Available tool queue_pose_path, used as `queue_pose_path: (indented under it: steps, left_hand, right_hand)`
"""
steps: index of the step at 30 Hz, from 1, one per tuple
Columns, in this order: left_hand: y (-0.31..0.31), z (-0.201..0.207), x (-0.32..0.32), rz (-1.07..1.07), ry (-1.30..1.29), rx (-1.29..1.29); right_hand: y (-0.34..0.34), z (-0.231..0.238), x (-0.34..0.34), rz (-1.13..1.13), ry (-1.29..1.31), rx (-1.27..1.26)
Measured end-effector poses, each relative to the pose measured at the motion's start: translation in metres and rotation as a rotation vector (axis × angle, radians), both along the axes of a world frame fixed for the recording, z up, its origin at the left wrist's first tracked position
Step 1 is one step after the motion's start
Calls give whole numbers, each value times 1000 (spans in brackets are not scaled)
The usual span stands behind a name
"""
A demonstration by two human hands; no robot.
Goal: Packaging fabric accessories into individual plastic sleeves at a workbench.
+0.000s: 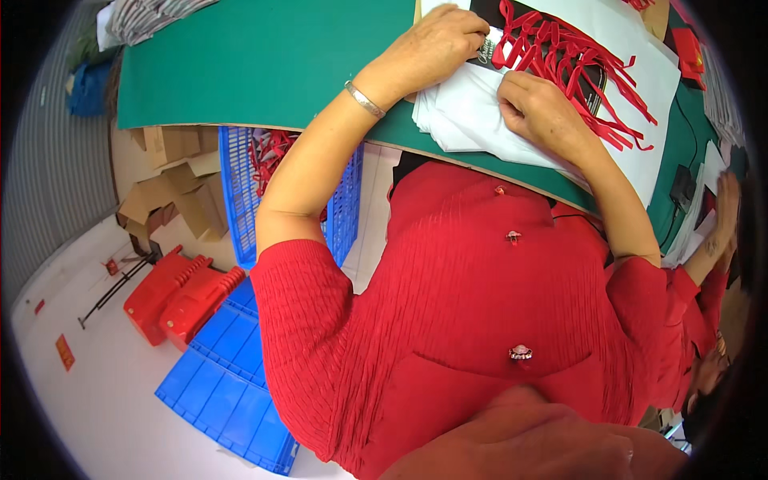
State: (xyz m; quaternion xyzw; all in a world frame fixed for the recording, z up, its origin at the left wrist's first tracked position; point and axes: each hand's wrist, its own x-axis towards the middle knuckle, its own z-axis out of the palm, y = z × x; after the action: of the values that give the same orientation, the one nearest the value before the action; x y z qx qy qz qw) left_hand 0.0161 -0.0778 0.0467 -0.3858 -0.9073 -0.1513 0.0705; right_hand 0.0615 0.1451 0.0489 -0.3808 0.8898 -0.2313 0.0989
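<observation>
White cloth (460, 116) lies lengthwise left to right under the right hand (550, 114).

A pile of soft white fabric (456, 112) lies at the near edge of the green table (224, 64), its layers creased and slightly uneven along the front. Just beyond it, a flat black piece (486, 54) with pale lettering shows partly, its far portion covered. Red ribbons (576, 56) lie bunched over the black area, looped toward the left, their narrow loose tails fanning out to the right across a large white sheet (652, 88).
</observation>
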Motion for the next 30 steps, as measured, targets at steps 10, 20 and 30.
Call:
queue_pose_path:
  steps: [10, 20, 30]
  left_hand:
    - [-21, -24, -4, -71, -421, 454]
    - [-19, -7, 2, -70, -505, 476]
    - [4, 26, 1, -170, -402, 164]
  right_hand:
    - [3, -5, -23, -134, -384, -323]
    - [3, -7, -26, -152, -376, -292]
    - [3, -4, -23, -124, -323, -309]
